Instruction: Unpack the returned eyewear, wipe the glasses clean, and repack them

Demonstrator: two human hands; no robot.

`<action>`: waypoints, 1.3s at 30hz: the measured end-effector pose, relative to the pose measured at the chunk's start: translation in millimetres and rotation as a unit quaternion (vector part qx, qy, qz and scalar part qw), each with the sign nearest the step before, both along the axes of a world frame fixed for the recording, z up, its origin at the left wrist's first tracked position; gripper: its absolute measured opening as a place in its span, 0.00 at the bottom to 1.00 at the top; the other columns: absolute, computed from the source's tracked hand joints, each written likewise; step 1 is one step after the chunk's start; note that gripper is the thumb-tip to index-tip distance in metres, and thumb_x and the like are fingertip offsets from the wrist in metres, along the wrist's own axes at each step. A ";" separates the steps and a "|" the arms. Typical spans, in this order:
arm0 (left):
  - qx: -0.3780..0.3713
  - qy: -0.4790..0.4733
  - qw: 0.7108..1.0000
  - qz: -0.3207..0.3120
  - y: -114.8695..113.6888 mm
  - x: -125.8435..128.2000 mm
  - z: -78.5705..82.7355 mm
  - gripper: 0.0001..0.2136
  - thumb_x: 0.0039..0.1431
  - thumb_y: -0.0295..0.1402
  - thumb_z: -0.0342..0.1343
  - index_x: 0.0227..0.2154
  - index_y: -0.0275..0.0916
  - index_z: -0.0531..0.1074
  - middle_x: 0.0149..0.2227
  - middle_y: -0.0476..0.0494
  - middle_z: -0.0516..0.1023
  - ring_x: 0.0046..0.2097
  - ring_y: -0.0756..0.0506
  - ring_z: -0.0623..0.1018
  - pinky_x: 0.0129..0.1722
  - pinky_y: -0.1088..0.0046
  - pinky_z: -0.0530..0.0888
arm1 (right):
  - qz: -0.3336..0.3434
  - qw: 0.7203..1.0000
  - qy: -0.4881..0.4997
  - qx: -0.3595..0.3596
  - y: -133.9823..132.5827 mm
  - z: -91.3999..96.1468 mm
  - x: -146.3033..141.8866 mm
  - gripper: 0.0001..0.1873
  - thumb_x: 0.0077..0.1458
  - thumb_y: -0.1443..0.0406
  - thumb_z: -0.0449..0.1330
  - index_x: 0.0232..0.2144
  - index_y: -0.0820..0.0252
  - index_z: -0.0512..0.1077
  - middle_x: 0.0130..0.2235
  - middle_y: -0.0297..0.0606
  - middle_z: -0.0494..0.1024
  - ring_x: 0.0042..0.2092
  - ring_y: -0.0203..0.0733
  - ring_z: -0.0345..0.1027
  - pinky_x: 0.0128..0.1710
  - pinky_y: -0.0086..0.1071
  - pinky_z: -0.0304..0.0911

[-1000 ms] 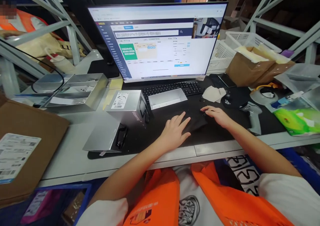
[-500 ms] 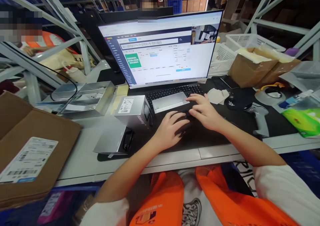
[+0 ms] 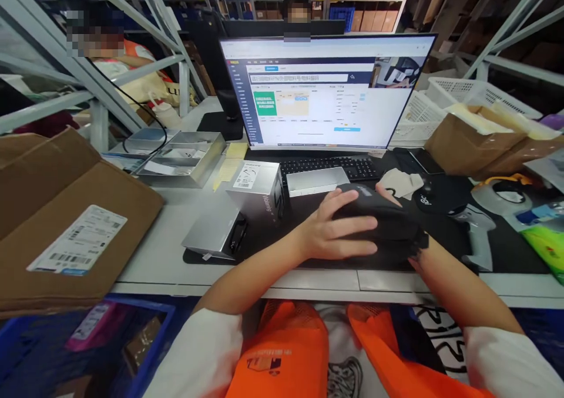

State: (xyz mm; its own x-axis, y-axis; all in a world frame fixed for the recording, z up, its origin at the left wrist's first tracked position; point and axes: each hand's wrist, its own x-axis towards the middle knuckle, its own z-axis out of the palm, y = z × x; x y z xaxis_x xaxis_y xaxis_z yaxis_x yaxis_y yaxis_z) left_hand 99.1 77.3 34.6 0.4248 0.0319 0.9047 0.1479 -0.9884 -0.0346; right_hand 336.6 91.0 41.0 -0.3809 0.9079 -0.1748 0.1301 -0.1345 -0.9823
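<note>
A: Item one, and its location?
B: Black case (image 3: pixel 394 217), one, between both grips, over the near part of the tabletop (image 3: pixel 165 239). Clock centred on it, monitor (image 3: pixel 326 101) at twelve.
A: Left grip (image 3: pixel 332 230), condition?
B: Clamped on the case, fingers fanned across its near side.
A: Right grip (image 3: pixel 388 194)?
B: Mostly hidden behind the case; part shows at the far edge. Cannot tell how it is closed.
A: Surroundings?
B: Keyboard (image 3: pixel 362 167), black, at twelve. Shallow silver tray (image 3: pixel 318 177), between ten and eleven. Labelled silver box (image 3: pixel 254 201), towards ten. Second silver box (image 3: pixel 210 233), nine. Grey handheld scanner (image 3: pixel 480 239), three.
</note>
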 end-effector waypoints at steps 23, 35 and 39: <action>-0.580 -0.300 0.724 0.221 58.3 -14.1 -70.6 0.28 0.70 0.50 0.45 0.60 0.34 0.70 0.67 0.32 0.69 0.71 0.37 0.65 0.73 0.56 0.58 | -0.309 0.924 0.163 0.156 121.9 -38.6 -41.8 0.30 0.43 0.41 0.69 0.33 0.57 0.69 0.31 0.26 0.73 0.34 0.34 0.68 0.38 0.30 0.66; -0.500 -0.203 0.799 0.265 33.0 -13.7 -70.2 0.26 0.69 0.53 0.44 0.52 0.37 0.71 0.63 0.30 0.67 0.65 0.37 0.70 0.67 0.54 0.64 | -0.200 0.971 0.047 0.119 133.0 -33.6 -16.4 0.24 0.46 0.43 0.67 0.34 0.56 0.78 0.30 0.31 0.81 0.38 0.43 0.75 0.43 0.37 0.70; -0.513 -0.177 0.789 0.289 23.1 -8.7 -68.9 0.27 0.70 0.56 0.38 0.54 0.39 0.65 0.57 0.31 0.69 0.60 0.37 0.73 0.61 0.52 0.69 | -0.165 0.980 0.029 0.110 130.5 -30.4 -14.1 0.25 0.47 0.44 0.65 0.36 0.57 0.80 0.34 0.35 0.84 0.45 0.48 0.77 0.49 0.42 0.71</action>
State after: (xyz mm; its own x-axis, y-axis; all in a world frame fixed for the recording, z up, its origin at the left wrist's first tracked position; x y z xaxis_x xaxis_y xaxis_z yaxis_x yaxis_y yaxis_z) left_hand 90.3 100.3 -34.2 -0.2036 0.9197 0.3357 0.4051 -0.2330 0.8841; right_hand 322.5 221.5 10.6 -0.0647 0.9965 0.0528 0.0584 0.0566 -0.9967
